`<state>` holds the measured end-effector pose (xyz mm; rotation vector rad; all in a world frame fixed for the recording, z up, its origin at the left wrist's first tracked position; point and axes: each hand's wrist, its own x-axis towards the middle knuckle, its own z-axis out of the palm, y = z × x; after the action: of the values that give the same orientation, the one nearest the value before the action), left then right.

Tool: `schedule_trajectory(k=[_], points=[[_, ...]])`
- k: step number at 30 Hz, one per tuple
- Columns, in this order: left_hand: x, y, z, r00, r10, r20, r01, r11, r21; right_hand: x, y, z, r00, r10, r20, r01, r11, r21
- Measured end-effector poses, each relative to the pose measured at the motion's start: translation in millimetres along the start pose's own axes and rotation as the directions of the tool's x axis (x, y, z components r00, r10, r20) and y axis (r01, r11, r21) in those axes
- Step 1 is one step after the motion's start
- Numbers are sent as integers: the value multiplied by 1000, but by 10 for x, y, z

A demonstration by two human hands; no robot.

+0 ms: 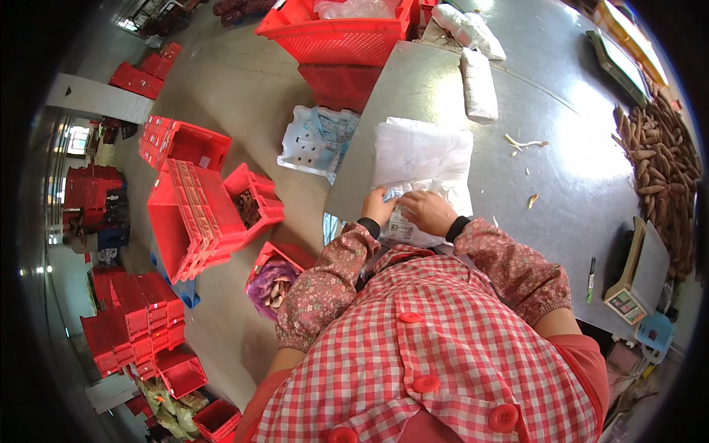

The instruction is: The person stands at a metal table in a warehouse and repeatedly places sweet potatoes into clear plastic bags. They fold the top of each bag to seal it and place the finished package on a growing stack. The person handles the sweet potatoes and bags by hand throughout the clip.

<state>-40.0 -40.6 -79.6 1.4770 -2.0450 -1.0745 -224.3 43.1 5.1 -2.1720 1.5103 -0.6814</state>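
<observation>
On the metal table just in front of me lies a stack of white plastic bags (424, 152), its near end crumpled and bearing printed writing. My left hand (378, 206) is at the left edge of this near end, with a small blue-and-white piece of film (391, 195) between its thumb and fingers. Close beside it, my right hand (429, 211) rests over the bags with bent fingers. Its fingertips point at the blue piece, and what they grip is hidden.
Rolled white packs (479, 86) lie farther up the metal table (515, 183). To the right are a heap of sweet potatoes (662, 160), a digital scale (637, 271) and a marker pen (591, 281). Red plastic crates (199, 210) and a white basket (302, 138) stand left.
</observation>
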Motion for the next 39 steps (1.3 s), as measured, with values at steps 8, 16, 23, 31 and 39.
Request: schedule_trajectory(k=[8,16,23,31,39], points=[[-285,34,-592,894,-195,404,270,953,-140,-193,73,209,1000,-16,-3,16,1000,17],[-268,440,-587,888,-205,411,184,979,90,-136,4,200,1000,-3,20,4,1000,-29],[-711,699,-699,977,38,208,-27,998,-53,-188,199,94,998,-9,-66,3,995,-97],[-365,633,-702,945,137,297,-62,966,-249,504,724,-138,940,341,29,-342,940,16],[33,-75,-94,961,-82,262,123,982,-141,676,586,-351,915,363,-175,-371,929,-11]])
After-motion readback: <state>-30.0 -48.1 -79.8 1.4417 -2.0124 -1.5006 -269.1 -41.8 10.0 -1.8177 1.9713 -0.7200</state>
